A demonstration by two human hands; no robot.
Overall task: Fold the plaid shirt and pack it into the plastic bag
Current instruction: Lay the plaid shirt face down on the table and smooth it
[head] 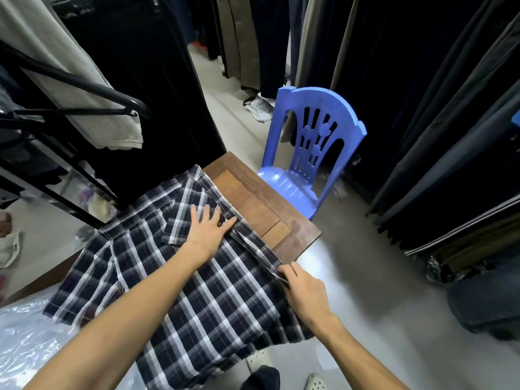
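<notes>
My left hand [206, 229] lies flat, fingers spread, pinning the plaid shirt [180, 277] near its collar; my right hand [302, 288] is pinched shut on the shirt's side edge. The shirt is spread over the wooden table [281, 220], the plastic bag [25, 342] beside it. I judge this the first side fold; next, carry that edge across, keeping it straight.

Single head cam, wide-angle, looking forward and steeply down from above the table [292, 237]. Close range: both forearms enter from the bottom edge, shirt [197, 277] fills lower centre. Chair [312, 153] at frame centre, floor at right. Edges show lens bowing. No second view.
</notes>
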